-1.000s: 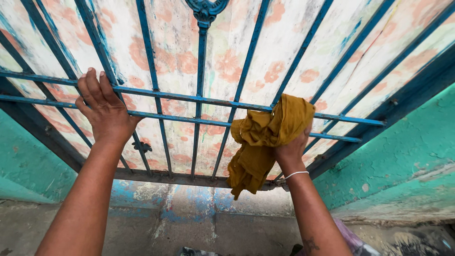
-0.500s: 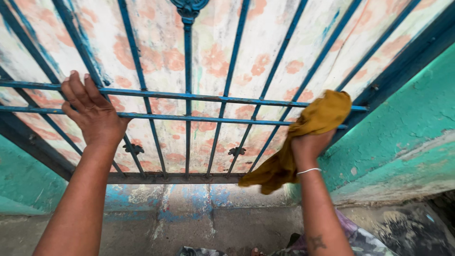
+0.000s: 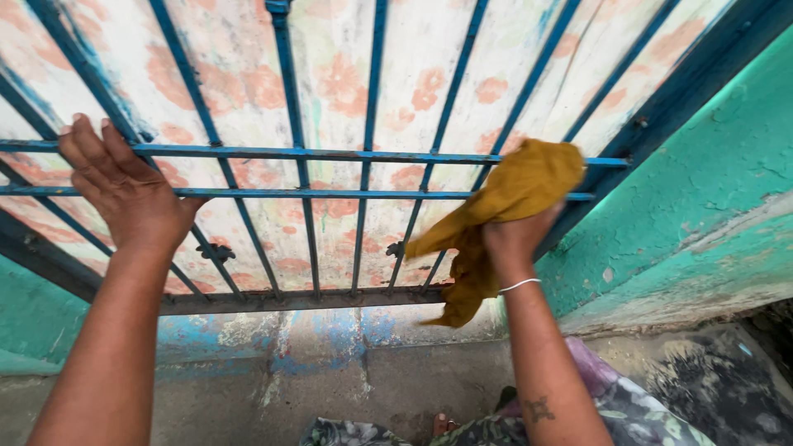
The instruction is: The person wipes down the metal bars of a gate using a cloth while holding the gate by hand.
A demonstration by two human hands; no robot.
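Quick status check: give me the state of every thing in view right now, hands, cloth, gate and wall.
Left hand: flat against the gate's two horizontal bars, holding nothing.
Right hand: closed on the cloth, pressing it to the bars.
Mustard cloth: bunched, one end hanging down.
Blue metal gate: upright, paint worn.
Floral panel: faded, smudged.
Green wall: paint chipped.

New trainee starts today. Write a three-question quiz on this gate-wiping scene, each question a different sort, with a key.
1. True or false: the left hand holds the mustard cloth.
2. Multiple choice: the bars of the gate are A) red, B) blue, C) bare wood.
3. Fill in: the wall to the right of the gate is painted ____.

Key: 1 false, the right hand presses the cloth on the bars while the left hand's fingers rest on a horizontal bar. 2 B. 3 green.
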